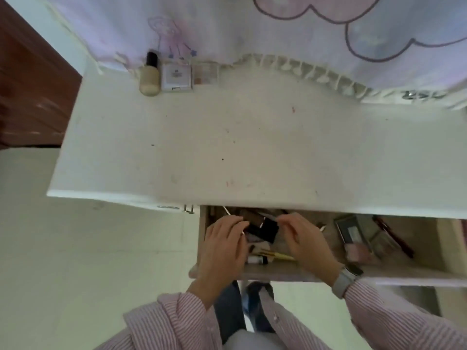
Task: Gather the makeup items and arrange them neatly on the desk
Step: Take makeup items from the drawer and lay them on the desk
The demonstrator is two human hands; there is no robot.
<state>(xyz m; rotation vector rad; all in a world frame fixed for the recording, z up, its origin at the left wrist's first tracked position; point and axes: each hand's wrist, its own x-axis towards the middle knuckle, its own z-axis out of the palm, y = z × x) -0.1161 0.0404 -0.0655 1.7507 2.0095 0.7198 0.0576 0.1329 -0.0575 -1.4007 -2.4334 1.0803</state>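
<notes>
Both my hands are inside the open drawer (417, 270) under the white desk (227, 137). My left hand (223, 245) pinches a thin metal-tipped stick that pokes out above and below its fingers. My right hand (305, 238) has its fingers curled at the edge of a black compact (265, 229). Under the hands lie a gold pencil (276, 255) and a small white tube with a black cap (257, 260). At the desk's back left stand a beige foundation bottle (149, 78), a white compact (176, 77) and a pink palette (205, 74) in a row.
More palettes (353, 232) and a dark red pencil (394, 236) lie in the drawer's right half. A white and pink curtain (278, 29) hangs behind the desk. A brown door (27, 92) is at the left. Pale floor surrounds the desk.
</notes>
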